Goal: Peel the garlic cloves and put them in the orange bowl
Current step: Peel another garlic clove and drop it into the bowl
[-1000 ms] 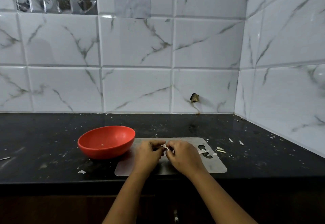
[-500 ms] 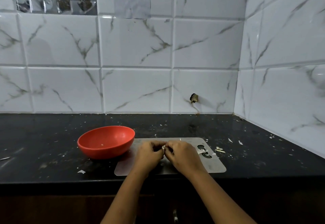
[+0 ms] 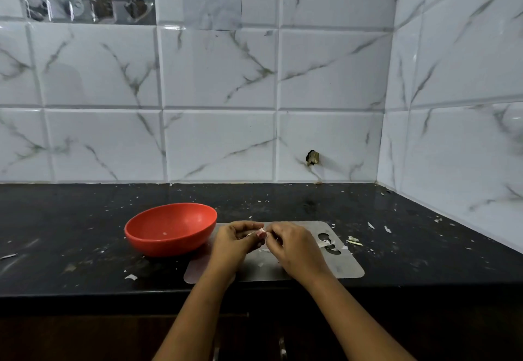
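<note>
A small garlic clove [image 3: 261, 233] with pale, pinkish skin is held between both hands, just above the steel board [image 3: 348, 267]. My left hand [image 3: 235, 243] pinches it with curled fingers from the left. From the right, the fingertips of my right hand [image 3: 297, 247] pinch its skin. Most of the clove is hidden by my fingers. The orange bowl [image 3: 171, 229] stands on the counter directly left of my left hand, with a small white fleck inside it.
Bits of garlic skin [image 3: 353, 240] lie on the board's right end and across the black counter [image 3: 70, 233]. Tiled walls close off the back and the right side. The counter's front edge runs under my forearms.
Both hands stay together over the board; the fingers have shifted slightly around the clove, and a bit more of its pale skin shows between them.
</note>
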Action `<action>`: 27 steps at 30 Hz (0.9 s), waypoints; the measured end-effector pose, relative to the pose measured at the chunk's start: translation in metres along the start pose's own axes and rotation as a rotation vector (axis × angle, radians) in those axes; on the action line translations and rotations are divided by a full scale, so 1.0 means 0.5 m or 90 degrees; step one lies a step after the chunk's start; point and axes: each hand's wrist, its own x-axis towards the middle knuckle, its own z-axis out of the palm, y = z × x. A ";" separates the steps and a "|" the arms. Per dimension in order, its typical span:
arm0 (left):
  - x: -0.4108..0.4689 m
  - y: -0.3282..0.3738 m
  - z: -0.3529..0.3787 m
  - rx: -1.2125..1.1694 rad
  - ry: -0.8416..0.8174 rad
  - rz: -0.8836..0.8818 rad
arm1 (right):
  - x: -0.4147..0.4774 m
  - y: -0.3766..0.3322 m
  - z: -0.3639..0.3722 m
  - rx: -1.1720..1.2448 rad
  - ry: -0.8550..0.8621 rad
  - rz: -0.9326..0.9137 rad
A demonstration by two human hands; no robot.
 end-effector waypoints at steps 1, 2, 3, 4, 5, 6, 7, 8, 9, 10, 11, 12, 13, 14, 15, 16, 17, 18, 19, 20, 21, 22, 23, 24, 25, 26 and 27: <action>-0.001 0.002 -0.001 -0.005 -0.005 -0.006 | 0.000 0.001 0.000 0.009 0.000 0.007; -0.001 0.002 -0.002 -0.009 -0.011 -0.013 | 0.001 0.002 0.000 0.022 0.001 0.016; -0.001 0.002 -0.003 -0.014 -0.017 -0.019 | 0.001 0.003 -0.001 0.040 0.000 0.025; 0.000 0.001 -0.004 -0.021 -0.021 -0.024 | 0.002 0.004 -0.001 0.062 -0.003 0.033; 0.001 0.001 -0.006 -0.027 -0.026 -0.029 | 0.002 0.004 -0.002 0.087 -0.006 0.042; 0.002 0.001 -0.006 -0.033 -0.028 -0.033 | 0.003 0.004 -0.003 0.116 -0.008 0.053; 0.003 0.001 -0.007 -0.035 -0.031 -0.036 | 0.005 0.004 -0.005 0.149 -0.013 0.068; 0.003 0.002 -0.006 -0.033 -0.034 -0.036 | 0.005 0.005 -0.006 0.183 -0.020 0.087; 0.004 0.004 -0.006 -0.029 -0.036 -0.035 | 0.008 0.006 -0.007 0.213 -0.028 0.105; 0.005 0.005 -0.005 -0.028 -0.038 -0.033 | 0.010 0.007 -0.007 0.237 -0.035 0.122; 0.005 0.008 -0.003 -0.031 -0.039 -0.032 | 0.010 0.007 -0.009 0.254 -0.038 0.134; 0.005 0.009 -0.003 -0.037 -0.036 -0.032 | 0.010 0.005 -0.010 0.264 -0.040 0.140; 0.004 0.010 -0.003 -0.042 -0.030 -0.032 | 0.010 0.003 -0.011 0.270 -0.040 0.142; 0.003 0.011 -0.002 -0.044 -0.019 -0.033 | 0.009 0.002 -0.012 0.273 -0.040 0.142; 0.002 0.011 -0.002 -0.037 -0.002 -0.030 | 0.009 0.002 -0.012 0.270 -0.041 0.141; 0.001 0.010 0.000 -0.021 0.022 -0.025 | 0.009 0.002 -0.013 0.263 -0.042 0.140; -0.001 0.010 0.002 -0.001 0.050 -0.019 | 0.009 0.003 -0.012 0.250 -0.045 0.137; -0.003 0.010 0.004 0.023 0.076 -0.013 | 0.008 0.005 -0.010 0.235 -0.048 0.133; -0.005 0.011 0.007 0.045 0.094 -0.011 | 0.008 0.006 -0.009 0.216 -0.050 0.128; -0.006 0.012 0.009 0.062 0.100 -0.013 | 0.006 0.007 -0.007 0.196 -0.051 0.120; -0.008 0.013 0.011 0.069 0.096 -0.018 | 0.005 0.007 -0.005 0.178 -0.050 0.112; -0.011 0.014 0.012 0.069 0.086 -0.022 | 0.004 0.008 -0.004 0.166 -0.048 0.105; -0.012 0.015 0.014 0.067 0.075 -0.024 | 0.004 0.008 -0.003 0.157 -0.046 0.099; -0.013 0.015 0.015 0.064 0.065 -0.024 | 0.004 0.009 -0.003 0.150 -0.044 0.095; -0.014 0.015 0.015 0.064 0.054 -0.022 | 0.005 0.009 -0.003 0.147 -0.044 0.096; -0.014 0.015 0.017 0.062 0.045 -0.021 | 0.005 0.010 -0.003 0.146 -0.046 0.095; -0.015 0.016 0.016 0.060 0.037 -0.022 | 0.006 0.010 -0.003 0.147 -0.046 0.094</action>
